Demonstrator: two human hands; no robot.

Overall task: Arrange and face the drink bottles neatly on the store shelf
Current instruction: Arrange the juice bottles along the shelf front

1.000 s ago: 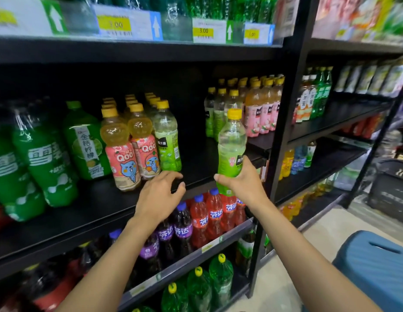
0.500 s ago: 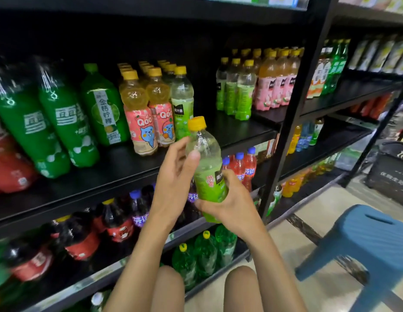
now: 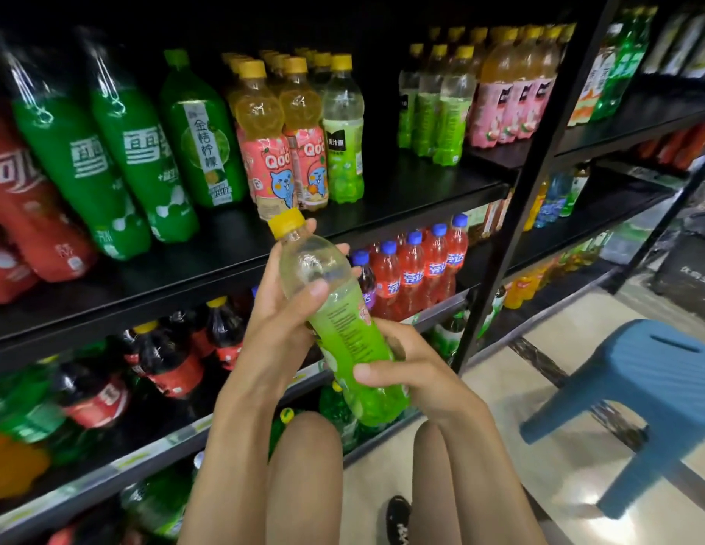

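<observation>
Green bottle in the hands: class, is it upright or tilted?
Tilted: the green bottle leans, yellow cap up-left of its base, between left hand and right hand.

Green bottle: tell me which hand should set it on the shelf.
Probably the right hand: it wraps the green bottle low down, on the side nearer the bare gap on the shelf. The left hand only steadies its clear upper part.

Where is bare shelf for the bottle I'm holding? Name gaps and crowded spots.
The widest bare patch for the held bottle on the middle shelf lies between the green juice bottle beside the Qoo bottles and the green-label row. A narrow front strip runs before the big green bottles. The red sodas below are packed tight.
</observation>
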